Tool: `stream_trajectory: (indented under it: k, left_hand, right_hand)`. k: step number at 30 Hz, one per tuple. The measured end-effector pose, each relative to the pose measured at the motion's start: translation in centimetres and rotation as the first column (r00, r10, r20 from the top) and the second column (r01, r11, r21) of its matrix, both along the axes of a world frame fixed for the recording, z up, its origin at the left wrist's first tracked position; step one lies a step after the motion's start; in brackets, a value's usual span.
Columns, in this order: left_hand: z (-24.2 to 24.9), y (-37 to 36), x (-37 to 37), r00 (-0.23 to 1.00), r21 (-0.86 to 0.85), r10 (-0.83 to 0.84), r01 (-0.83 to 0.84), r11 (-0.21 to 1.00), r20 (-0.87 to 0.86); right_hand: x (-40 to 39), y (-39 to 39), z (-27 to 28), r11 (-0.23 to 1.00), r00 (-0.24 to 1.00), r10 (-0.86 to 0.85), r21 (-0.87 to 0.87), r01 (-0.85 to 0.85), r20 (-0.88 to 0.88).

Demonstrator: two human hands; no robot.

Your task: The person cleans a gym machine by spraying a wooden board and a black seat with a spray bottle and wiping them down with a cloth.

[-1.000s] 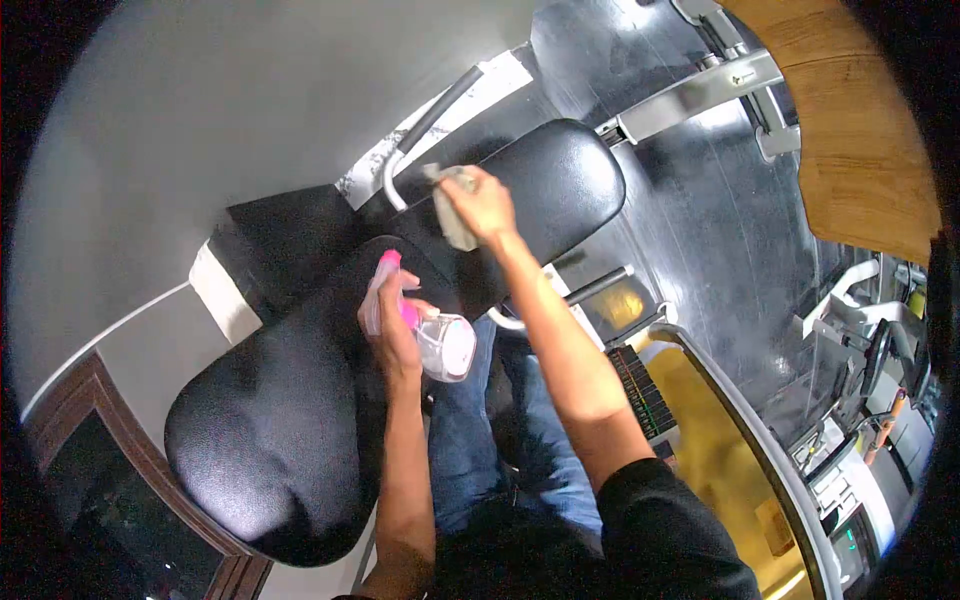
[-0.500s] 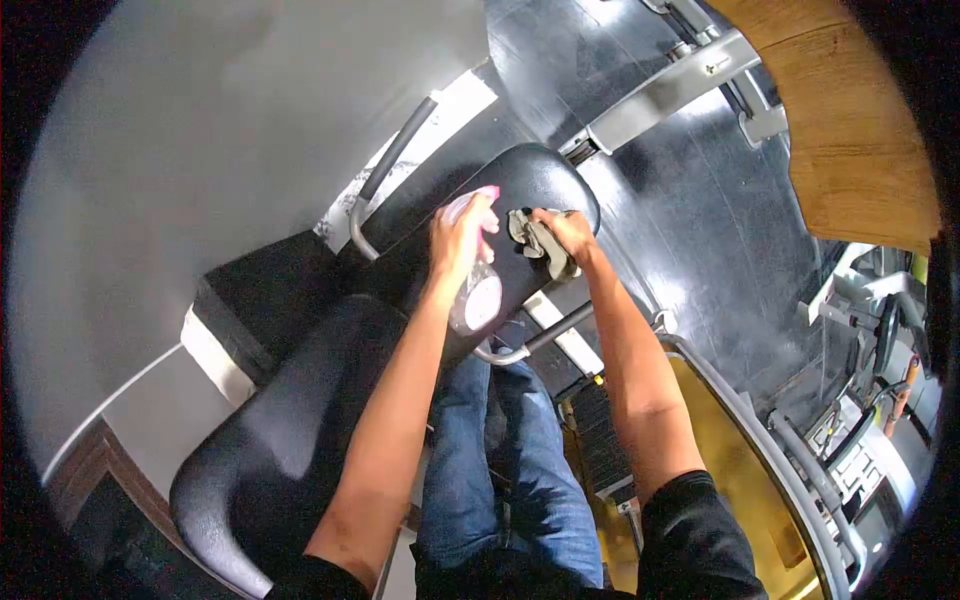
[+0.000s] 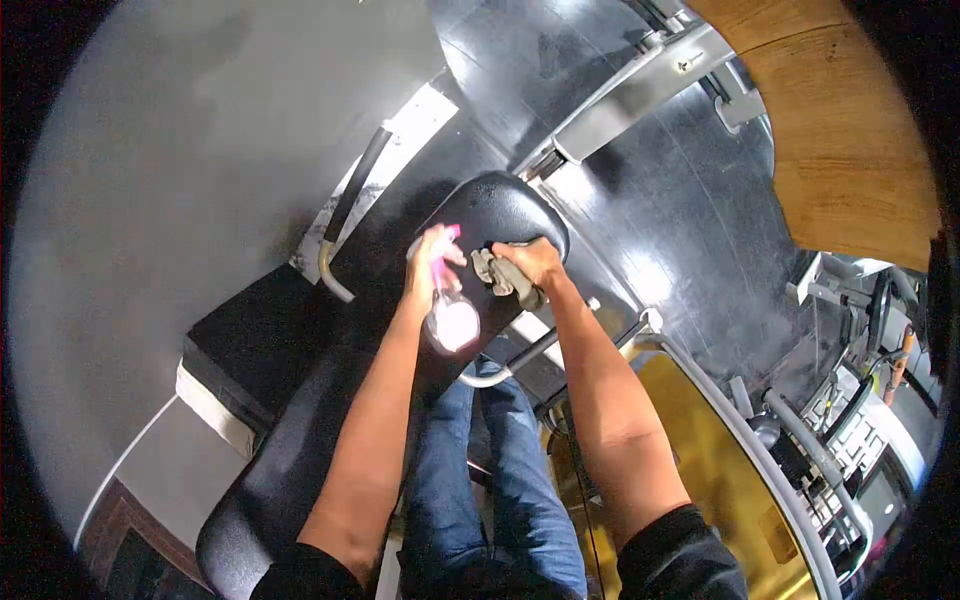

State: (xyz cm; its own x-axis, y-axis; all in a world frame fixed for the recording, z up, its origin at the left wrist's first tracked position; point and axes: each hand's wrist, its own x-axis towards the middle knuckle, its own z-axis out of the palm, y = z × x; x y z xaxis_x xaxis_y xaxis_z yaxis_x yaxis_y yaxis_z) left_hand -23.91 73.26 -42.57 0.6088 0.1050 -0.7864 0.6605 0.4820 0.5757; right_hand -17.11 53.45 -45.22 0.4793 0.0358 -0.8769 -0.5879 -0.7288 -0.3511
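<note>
My left hand (image 3: 428,268) is closed around the neck of a clear spray bottle (image 3: 453,322) with a pink trigger head; a pale round label shows on its body. Just right of it, my right hand (image 3: 532,264) grips a crumpled grey-beige cloth (image 3: 508,279). Both hands are over the black padded bench (image 3: 497,205), near its rounded far end. Whether the cloth touches the padding is hard to tell.
Bars with dark grips (image 3: 358,185) stand on both sides of the bench. A metal beam (image 3: 645,92) crosses the dark floor beyond. A wooden surface (image 3: 850,140) is at upper right, a yellow panel (image 3: 700,440) at lower right, and a grey wall (image 3: 200,150) at left.
The view has shifted, so bench and hands appear further left and lower. The bottle is still in my left hand, its base now tilted more toward the camera. The cloth remains in my right hand.
</note>
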Motion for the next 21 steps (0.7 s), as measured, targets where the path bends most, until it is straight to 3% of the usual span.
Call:
stream_trajectory:
  k: [2, 4, 6, 8, 12, 16, 18, 21]
  left_hand:
    - [-1.2, 0.3, -1.4, 0.996, -0.091, 0.052, -0.059, 0.994, -0.074]
    - [-1.8, -0.6, -1.5, 0.980, -0.003, 0.184, -0.184, 0.983, -0.076]
    - [-2.2, -0.7, -1.6, 0.978, -0.014, 0.190, -0.192, 0.981, -0.081]
    - [-2.4, -0.6, -1.7, 0.976, -0.018, 0.198, -0.200, 0.980, -0.087]
    - [-2.6, -0.7, -1.9, 0.971, -0.017, 0.217, -0.220, 0.975, -0.101]
    - [-2.5, -0.7, -1.9, 0.973, 0.002, 0.183, -0.184, 0.983, -0.140]
    - [-2.5, -0.9, -1.8, 0.959, 0.019, 0.237, -0.237, 0.971, -0.157]
    - [-2.8, -0.9, -2.1, 0.962, -0.018, 0.236, -0.241, 0.970, -0.140]
  right_hand:
    - [0.4, 0.1, 1.9, 1.000, 1.000, -0.012, 0.017, 0.013, -0.016]
    - [0.1, 0.4, 1.9, 1.000, 0.998, -0.002, -0.012, 0.003, 0.063]
    - [-0.1, -0.1, 1.8, 0.999, 0.998, 0.027, -0.045, -0.025, 0.056]
    - [-0.2, -0.2, 1.4, 0.998, 0.999, -0.018, 0.062, 0.016, 0.039]
    - [-1.0, -0.7, -0.2, 0.994, 0.993, -0.063, 0.090, 0.053, 0.103]
    - [-0.5, -0.7, 1.0, 0.998, 0.998, -0.048, 0.047, 0.046, 0.042]
    - [-0.3, -0.7, 3.1, 0.991, 0.995, -0.095, 0.097, 0.091, 0.034]
    - [-2.6, -2.3, 1.1, 0.856, 0.943, -0.333, 0.410, 0.313, -0.024]
